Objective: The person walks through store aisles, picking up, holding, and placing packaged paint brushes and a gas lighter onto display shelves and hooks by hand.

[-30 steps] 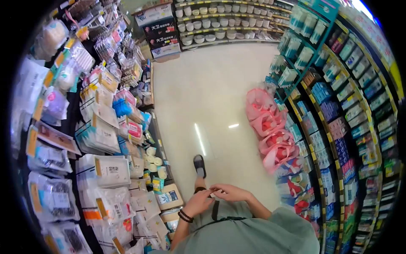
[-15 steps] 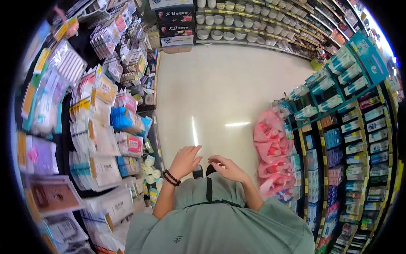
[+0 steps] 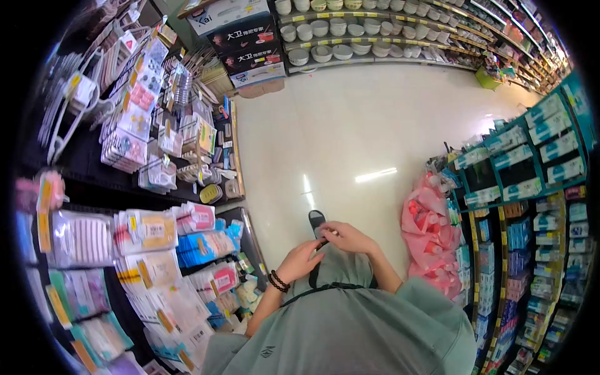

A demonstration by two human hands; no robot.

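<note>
My left hand (image 3: 300, 260) is in front of my waist, its fingers stretched toward the right hand; a dark beaded bracelet (image 3: 279, 281) circles the wrist. My right hand (image 3: 347, 238) has its fingers curled in, close to the left fingertips. Something small and dark shows between the two hands, too small to make out. Below them a black strap (image 3: 315, 275) hangs over my green clothing (image 3: 337, 319). One dark sandal (image 3: 317, 220) shows on the floor just ahead of the hands.
Packaged goods (image 3: 150, 231) hang on the left shelves. Pink plastic bags (image 3: 431, 231) bulge into the aisle at right, beside a teal rack (image 3: 519, 156). Stacked boxes (image 3: 250, 44) and shelves of bowls (image 3: 337, 53) stand ahead, across the pale tiled floor (image 3: 325, 125).
The hands have come together from slightly apart. The view has turned and moved forward, so the left shelves show from a new angle. One sandal now sits farther forward.
</note>
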